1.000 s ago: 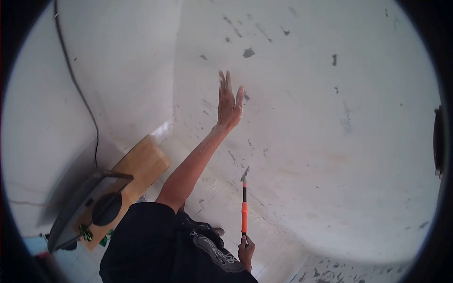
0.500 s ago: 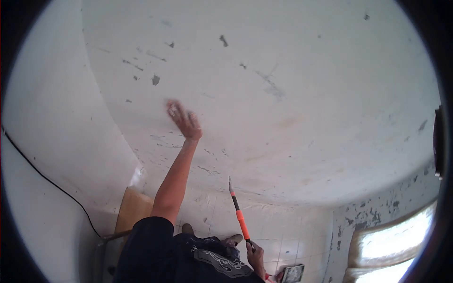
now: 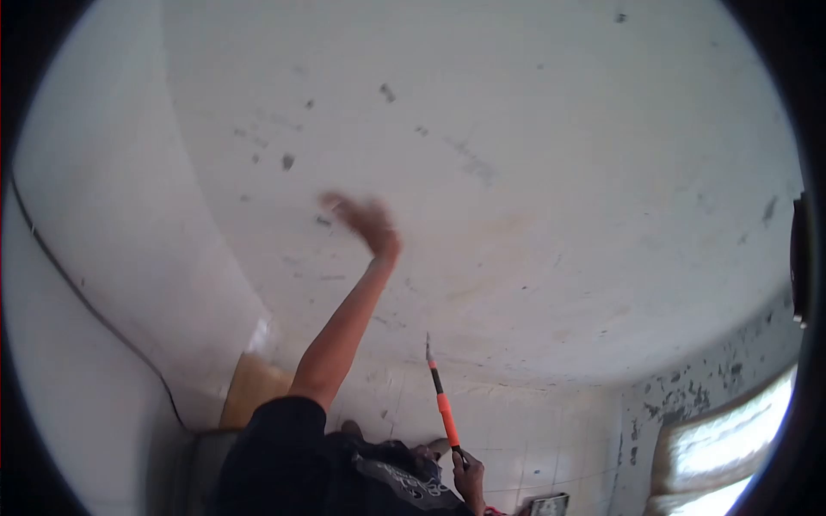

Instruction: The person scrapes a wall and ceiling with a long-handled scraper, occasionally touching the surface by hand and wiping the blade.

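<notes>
My left hand [image 3: 370,225] is raised close to the pale, patchy wall [image 3: 551,172]. Motion blurs it, but the fingers look stretched out with nothing in them; whether they touch the surface I cannot tell. Low in the view, my right hand [image 3: 469,478] is closed round the black grip end of a long scraper [image 3: 446,414]. It has an orange and black handle and a narrow metal tip that points up towards the wall. Grey chipped patches mark the wall around and above my left hand.
A wooden board [image 3: 251,391] stands at the lower left, beside a dark cable [image 3: 95,311] running along the side wall. White tiles [image 3: 508,434] cover the floor. A dark-framed flat item [image 3: 548,505] lies near my right hand. A bright curtained window [image 3: 731,447] is at the lower right.
My left hand has moved right and slightly down across the wall. The scraper, still in my right hand, sits slightly lower and further right in view; the whole view has shifted a little.
</notes>
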### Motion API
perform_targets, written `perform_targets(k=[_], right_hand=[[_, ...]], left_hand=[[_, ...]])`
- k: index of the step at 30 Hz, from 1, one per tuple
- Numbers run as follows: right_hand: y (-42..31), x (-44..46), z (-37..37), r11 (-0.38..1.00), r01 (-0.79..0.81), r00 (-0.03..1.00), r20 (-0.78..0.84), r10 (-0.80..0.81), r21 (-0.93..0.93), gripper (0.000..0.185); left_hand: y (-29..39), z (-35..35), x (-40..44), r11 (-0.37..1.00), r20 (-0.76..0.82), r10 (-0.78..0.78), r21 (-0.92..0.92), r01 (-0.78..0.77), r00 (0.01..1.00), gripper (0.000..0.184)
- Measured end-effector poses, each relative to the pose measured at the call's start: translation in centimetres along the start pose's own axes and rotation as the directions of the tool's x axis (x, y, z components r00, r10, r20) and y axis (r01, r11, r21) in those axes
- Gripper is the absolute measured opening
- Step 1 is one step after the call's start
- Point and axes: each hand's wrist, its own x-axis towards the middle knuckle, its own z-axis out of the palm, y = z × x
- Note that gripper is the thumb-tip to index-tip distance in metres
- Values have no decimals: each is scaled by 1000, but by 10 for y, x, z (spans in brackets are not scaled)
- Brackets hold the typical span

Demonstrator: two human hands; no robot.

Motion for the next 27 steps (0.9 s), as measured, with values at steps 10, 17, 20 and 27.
perform_targets(k=[10,17,20,27], right_hand=[[2,5,-22,997,-71,996,48,72,-28,33],[-3,20,-13,1000,11,998,66,-9,-23,36],[-14,28,-11,997,51,991,124,-44,-51,36],[-72,56,5,989,150,960,239,-149,17,38]], left_hand=[[-164,-90,-135,919,623,-73,345,-190,779,77],[-176,-247,-210,540,213,-809,635,551,547,70],[-173,-276,-239,474,157,-860,599,646,485,62],[-112,-255,-266,445,448,-842,256,858,302,50]])
